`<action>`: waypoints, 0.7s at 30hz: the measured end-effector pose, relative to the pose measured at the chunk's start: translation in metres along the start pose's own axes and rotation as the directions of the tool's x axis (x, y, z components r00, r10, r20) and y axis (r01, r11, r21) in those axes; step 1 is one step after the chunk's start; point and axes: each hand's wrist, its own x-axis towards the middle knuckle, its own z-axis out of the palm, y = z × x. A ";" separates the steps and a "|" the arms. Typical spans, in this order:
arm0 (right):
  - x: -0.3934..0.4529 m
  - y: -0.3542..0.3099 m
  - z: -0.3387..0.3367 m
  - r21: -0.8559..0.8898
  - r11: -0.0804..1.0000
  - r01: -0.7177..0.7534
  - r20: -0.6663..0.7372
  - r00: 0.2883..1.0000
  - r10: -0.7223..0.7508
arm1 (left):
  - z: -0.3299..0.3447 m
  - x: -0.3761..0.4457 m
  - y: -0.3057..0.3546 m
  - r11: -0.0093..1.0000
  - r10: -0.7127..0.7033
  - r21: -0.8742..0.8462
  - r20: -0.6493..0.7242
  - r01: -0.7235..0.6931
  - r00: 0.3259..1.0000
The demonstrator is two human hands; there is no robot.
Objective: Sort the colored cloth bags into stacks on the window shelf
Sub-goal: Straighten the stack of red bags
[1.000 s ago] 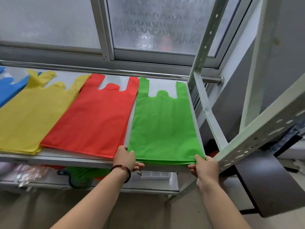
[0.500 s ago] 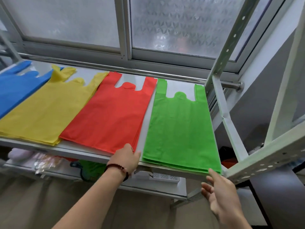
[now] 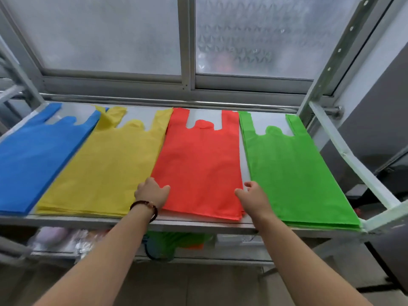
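Four flat stacks of cloth bags lie side by side on the metal window shelf (image 3: 198, 224): blue (image 3: 37, 155), yellow (image 3: 106, 164), red (image 3: 198, 164) and green (image 3: 291, 168), handles toward the window. My left hand (image 3: 152, 193), with a bead bracelet on the wrist, rests at the red stack's left edge, thumb on the red cloth. At the same stack's right edge is my right hand (image 3: 254, 197), between red and green. Its thumb touches the red cloth and its fingers are loosely curled. Neither hand lifts a bag.
A frosted sliding window (image 3: 187, 40) and a steel rail run behind the shelf. A white perforated rack post (image 3: 331, 62) and diagonal brace (image 3: 353, 162) stand at the right. A lower shelf holds green and orange cloth (image 3: 176, 239) and wrapped items (image 3: 55, 237).
Both hands have left the green stack's front corners and moved left to the two sides of the red stack. My view has swung left, bringing the blue stack into sight.
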 end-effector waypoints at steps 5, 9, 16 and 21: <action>0.022 -0.012 0.019 0.226 0.948 -0.223 0.012 0.974 0.226 | -0.018 0.021 -0.001 0.999 -0.005 0.035 0.092 0.002 0.996; 0.028 -0.014 0.025 0.217 0.912 -0.348 0.124 0.937 0.328 | -0.019 0.023 -0.001 1.000 0.015 -0.019 0.152 -0.012 0.988; 0.020 -0.007 0.014 0.339 0.882 -0.326 0.177 0.943 0.281 | -0.015 0.008 -0.009 0.997 0.057 -0.064 0.195 -0.045 0.979; -0.008 0.019 -0.018 0.413 0.831 -0.373 0.315 0.915 0.254 | -0.002 -0.018 -0.040 0.976 -0.012 -0.209 0.190 0.052 0.982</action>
